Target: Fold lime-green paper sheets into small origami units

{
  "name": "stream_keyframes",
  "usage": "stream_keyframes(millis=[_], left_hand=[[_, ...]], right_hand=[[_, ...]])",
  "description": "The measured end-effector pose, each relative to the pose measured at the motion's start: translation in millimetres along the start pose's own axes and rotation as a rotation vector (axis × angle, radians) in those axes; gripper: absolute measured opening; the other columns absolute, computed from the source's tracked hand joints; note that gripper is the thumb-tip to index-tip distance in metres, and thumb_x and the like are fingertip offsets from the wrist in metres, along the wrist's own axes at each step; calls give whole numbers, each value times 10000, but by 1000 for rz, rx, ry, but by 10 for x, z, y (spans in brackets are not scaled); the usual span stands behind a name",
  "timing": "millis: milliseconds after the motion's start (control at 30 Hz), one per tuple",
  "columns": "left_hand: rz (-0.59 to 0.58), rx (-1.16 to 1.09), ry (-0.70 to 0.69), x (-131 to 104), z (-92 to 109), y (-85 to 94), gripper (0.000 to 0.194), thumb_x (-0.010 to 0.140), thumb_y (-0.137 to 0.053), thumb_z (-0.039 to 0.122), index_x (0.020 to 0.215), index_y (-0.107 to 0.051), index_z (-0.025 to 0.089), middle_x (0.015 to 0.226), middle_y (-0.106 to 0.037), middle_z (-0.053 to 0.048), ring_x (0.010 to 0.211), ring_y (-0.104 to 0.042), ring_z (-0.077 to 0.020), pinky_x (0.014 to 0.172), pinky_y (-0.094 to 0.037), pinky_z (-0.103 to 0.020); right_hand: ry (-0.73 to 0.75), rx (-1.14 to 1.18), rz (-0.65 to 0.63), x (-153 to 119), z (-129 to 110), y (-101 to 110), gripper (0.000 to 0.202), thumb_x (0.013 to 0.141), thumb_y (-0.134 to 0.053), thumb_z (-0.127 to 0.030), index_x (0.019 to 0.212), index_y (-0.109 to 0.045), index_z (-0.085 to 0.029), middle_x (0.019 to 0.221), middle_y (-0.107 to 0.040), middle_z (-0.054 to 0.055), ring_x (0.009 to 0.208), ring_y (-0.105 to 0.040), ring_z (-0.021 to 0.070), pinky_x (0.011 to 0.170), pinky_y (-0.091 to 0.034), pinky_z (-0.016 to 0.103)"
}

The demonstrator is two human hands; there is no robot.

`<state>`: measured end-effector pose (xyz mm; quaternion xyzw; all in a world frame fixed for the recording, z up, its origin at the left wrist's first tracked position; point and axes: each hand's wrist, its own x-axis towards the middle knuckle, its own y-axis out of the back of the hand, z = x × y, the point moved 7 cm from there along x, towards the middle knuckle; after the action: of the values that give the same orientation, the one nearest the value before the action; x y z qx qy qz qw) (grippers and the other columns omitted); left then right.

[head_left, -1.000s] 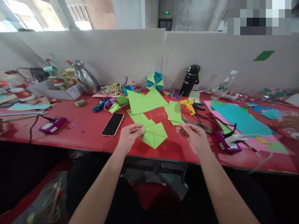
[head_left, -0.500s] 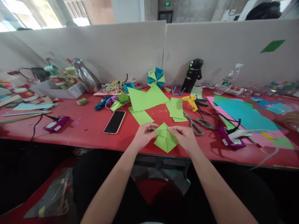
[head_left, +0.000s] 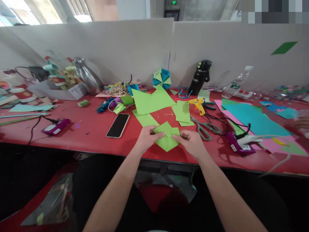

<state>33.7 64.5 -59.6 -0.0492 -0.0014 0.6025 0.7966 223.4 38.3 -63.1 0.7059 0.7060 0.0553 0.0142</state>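
Note:
A folded sheet of light green paper (head_left: 167,143) is held between both hands at the near edge of the red table. My left hand (head_left: 147,138) pinches its left side, the thumb lying on top of the creases. At the right side my right hand (head_left: 190,141) grips it, thumb and fingers pressed together on the paper. One corner of the sheet points toward me and another points away. Larger light green sheets (head_left: 154,100) lie just beyond the hands, partly overlapping. A finished blue and green paper ball (head_left: 161,79) sits at the back against the partition.
A phone (head_left: 118,125) lies to the left. On the right are scissors (head_left: 205,129), a yellow glue gun (head_left: 197,105), a purple power strip (head_left: 238,143) with cables, and coloured sheets (head_left: 258,119). A black bottle (head_left: 200,77) stands at the back. Another person's hand (head_left: 303,120) shows at the right edge.
The green paper has been turned and spread wider between my hands, shifting slightly left and away from me. My left thumb now lies farther over it.

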Motion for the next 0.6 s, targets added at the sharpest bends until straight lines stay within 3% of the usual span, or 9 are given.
stream_keyframes(millis=[167,300,400,467,600], left_hand=[[129,-257,128,13,-179,-43,625,648,-910,353,1169,-637,141,1016,-759,-108,910,-734,-228,763,-619,-341],[269,-133,19,32,-172,80,550,654,-898,375,1080,-665,117,950,-774,-113,884,-743,-246,723,-615,-329],[357,26,-66,33,-122,180,493,675,-873,400,1043,-688,129,904,-780,-97,877,-744,-255,711,-605,-325],[323,87,-93,54,-102,187,461,705,-847,391,1054,-691,133,884,-779,-93,857,-743,-248,725,-601,-330],[67,146,-108,114,-115,96,500,754,-794,308,1196,-635,137,1025,-758,-125,926,-731,-245,826,-590,-376]], right_hand=[[14,84,164,-8,93,26,339,802,-746,-510,918,-715,-192,864,-759,66,800,-705,225,779,-577,360],[-34,207,26,-1,138,-115,367,763,-801,-440,1014,-719,-185,985,-778,91,900,-733,233,920,-569,406],[-79,227,-3,1,158,-116,370,733,-824,-427,986,-722,-177,979,-785,99,898,-739,238,915,-580,423],[-114,207,-18,5,174,-85,391,721,-830,-430,989,-713,-170,947,-785,105,874,-741,249,852,-604,427],[-115,32,-44,32,164,30,592,709,-846,-383,1223,-638,-175,1080,-755,133,929,-726,256,837,-596,418]])
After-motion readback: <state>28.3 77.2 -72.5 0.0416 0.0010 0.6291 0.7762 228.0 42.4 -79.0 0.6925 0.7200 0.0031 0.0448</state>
